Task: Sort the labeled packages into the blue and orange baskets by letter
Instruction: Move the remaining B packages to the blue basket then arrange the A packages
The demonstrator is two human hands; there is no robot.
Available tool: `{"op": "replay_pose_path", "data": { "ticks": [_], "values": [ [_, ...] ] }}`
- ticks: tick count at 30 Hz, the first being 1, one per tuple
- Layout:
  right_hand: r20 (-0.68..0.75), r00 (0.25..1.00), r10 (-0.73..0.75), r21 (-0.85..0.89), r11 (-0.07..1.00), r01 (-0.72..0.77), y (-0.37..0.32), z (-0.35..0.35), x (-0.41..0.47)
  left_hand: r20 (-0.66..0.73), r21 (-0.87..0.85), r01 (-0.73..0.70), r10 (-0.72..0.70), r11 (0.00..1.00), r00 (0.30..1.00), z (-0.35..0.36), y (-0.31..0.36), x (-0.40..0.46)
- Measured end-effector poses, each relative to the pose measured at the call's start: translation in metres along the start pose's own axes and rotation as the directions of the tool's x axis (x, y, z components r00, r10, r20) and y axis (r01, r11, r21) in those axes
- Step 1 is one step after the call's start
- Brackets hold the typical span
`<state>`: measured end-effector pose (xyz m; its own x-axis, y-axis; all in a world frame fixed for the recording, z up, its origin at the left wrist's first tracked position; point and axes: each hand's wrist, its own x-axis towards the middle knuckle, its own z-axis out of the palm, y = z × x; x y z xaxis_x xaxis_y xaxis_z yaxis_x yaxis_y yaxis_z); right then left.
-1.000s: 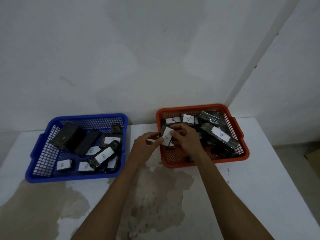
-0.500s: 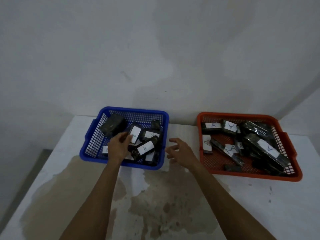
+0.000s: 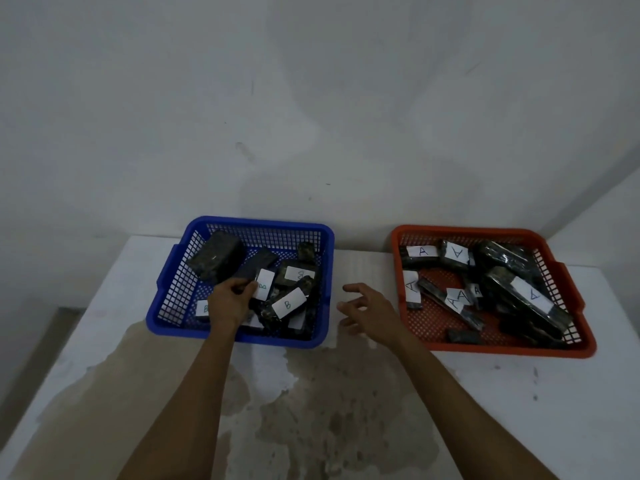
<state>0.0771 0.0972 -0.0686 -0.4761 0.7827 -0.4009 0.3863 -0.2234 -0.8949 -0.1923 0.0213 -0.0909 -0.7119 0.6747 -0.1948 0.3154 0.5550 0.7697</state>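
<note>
The blue basket point(image 3: 260, 222) on the left holds several dark wrapped packages with white B labels. Inside it, near its front, my left hand point(image 3: 229, 301) pinches the edge of a B package point(image 3: 264, 289) that rests among the others. The orange basket point(image 3: 468, 231) on the right holds several dark packages labeled A, among them a large A package point(image 3: 526, 296). My right hand point(image 3: 369, 311) hovers above the table between the two baskets, fingers spread and holding nothing.
Both baskets stand on a white table point(image 3: 502, 393) with a large brownish stain point(image 3: 311, 410) in front of me. A pale wall point(image 3: 311, 116) rises right behind the baskets. The table's left edge drops to a darker floor point(image 3: 52, 327).
My left hand carried the B package from the orange basket into the blue basket. My right hand left the orange basket and opened between the two. The view shifted left.
</note>
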Motion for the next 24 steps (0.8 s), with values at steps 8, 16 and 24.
{"op": "replay_pose_path", "data": {
  "ticks": [8,16,24],
  "values": [
    [-0.209,0.968,-0.141,0.031,0.988,0.151,0.0,-0.063,-0.026,0.012,-0.152,-0.288,0.293,0.946,0.956,0.021,0.064,-0.033],
    [-0.534,0.813,-0.232,-0.411,0.911,-0.01,0.045,-0.169,-0.052,0.381,-0.251,-0.391,0.462,0.886,0.801,0.14,0.139,-0.089],
    [-0.616,0.75,-0.242,-0.663,0.673,-0.328,0.076,-0.233,-0.06,0.431,-0.152,-0.465,0.482,0.872,0.763,0.198,0.161,-0.088]
  ]
}}
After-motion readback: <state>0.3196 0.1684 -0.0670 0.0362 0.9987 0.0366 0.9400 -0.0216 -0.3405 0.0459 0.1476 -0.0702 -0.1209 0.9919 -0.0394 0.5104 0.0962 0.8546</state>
